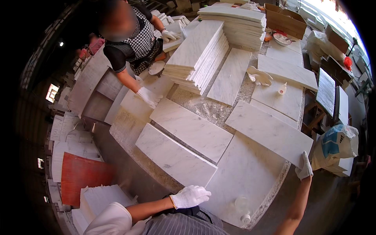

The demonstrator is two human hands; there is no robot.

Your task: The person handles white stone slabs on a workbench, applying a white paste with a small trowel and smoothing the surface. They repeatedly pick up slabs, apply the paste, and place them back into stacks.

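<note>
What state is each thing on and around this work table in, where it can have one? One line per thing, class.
Left hand: gloved, loosely curled
Right hand: gloved, at the corner of a slab
Slab: lying partly over the large slab
Tall stack: piled, edges uneven
Loose glove: unworn
Cardboard box: open
Clear bottle: capped
Bowl: holding something white
Plastic bag: bulging
Co-worker's near hand: gloved

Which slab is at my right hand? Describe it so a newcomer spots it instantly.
Find the dusty worktable, heaped with pale stone slabs. On its right side, nearer you than the small white bottle, a long grey-veined slab slants outward. Unlike its neighbours, its outer end meets the white-gloved right hand.
</note>
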